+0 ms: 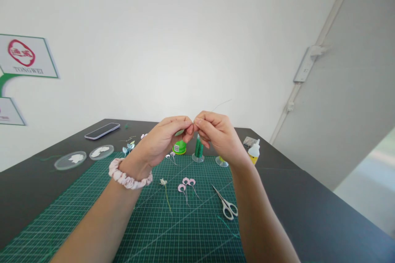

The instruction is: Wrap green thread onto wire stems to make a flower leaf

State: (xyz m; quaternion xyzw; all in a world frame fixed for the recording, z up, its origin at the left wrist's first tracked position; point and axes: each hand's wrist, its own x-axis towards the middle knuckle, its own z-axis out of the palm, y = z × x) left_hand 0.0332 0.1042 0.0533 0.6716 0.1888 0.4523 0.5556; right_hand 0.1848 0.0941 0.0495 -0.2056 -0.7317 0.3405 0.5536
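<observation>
Signboard [28, 55], lettered TONGWEI, is hanging on the wall at far left. Below it, two clear dishes [63, 163] are lying on the dark counter [277, 197], each carrying white pieces; a phone [102, 130] is resting just behind the second. Light-blue petals [128, 148] are showing beside my left forearm, where I am wearing a pale scrunchie [129, 179]. One white flower [163, 182] is lying on the green mat [185, 234], stem pointing towards me.

I am holding my left hand [171, 131] raised, its grip pinching closed at thumb and finger; I cannot tell what is sitting between the tips. Behind it a green tub [179, 148] is standing. Pink looped pieces [187, 185] are lying grouped on the mat, a green spool [198, 148] standing beyond them.

My right hand [217, 131] is meeting the left at the fingertips, its grip pinching a thin strand [222, 104] without visible gap. The strand is rising rightward from behind the knuckles. Scissors [226, 204] are lying below; a glue bottle [254, 151] is standing just right of the wrist.
</observation>
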